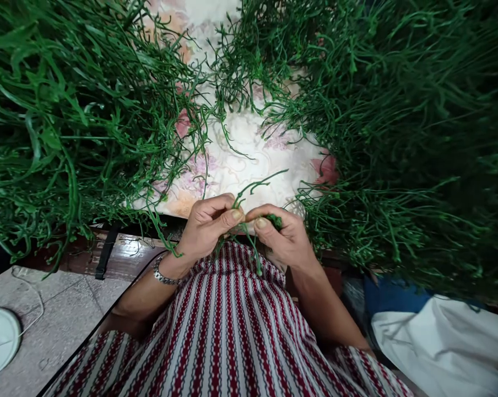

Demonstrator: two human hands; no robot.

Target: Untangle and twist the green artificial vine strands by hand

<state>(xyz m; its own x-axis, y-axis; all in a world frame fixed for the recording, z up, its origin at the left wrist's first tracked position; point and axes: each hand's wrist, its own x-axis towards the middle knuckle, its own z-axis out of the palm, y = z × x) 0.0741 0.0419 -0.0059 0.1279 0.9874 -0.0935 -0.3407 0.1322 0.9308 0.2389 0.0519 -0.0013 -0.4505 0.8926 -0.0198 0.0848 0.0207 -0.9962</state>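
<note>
In front of my waist, my left hand (pixel 207 227) pinches a thin, branching green stem (pixel 255 184) between thumb and forefinger. One end of the stem reaches up and to the right, and other strands hang below the fingers. Close beside it, my right hand (pixel 282 234) is closed, thumb against forefinger, with a small dark green clump (pixel 275 221) showing in its curl. The fingertips of both hands nearly meet at the stem. Whether the clump joins the same stem is hidden by the fingers.
A big heap of green stems (pixel 67 121) covers the left of the flowered cloth (pixel 241 143), and another heap (pixel 398 127) the right. A white round object (pixel 0 342) with a cord lies at lower left. White fabric (pixel 443 342) is at lower right.
</note>
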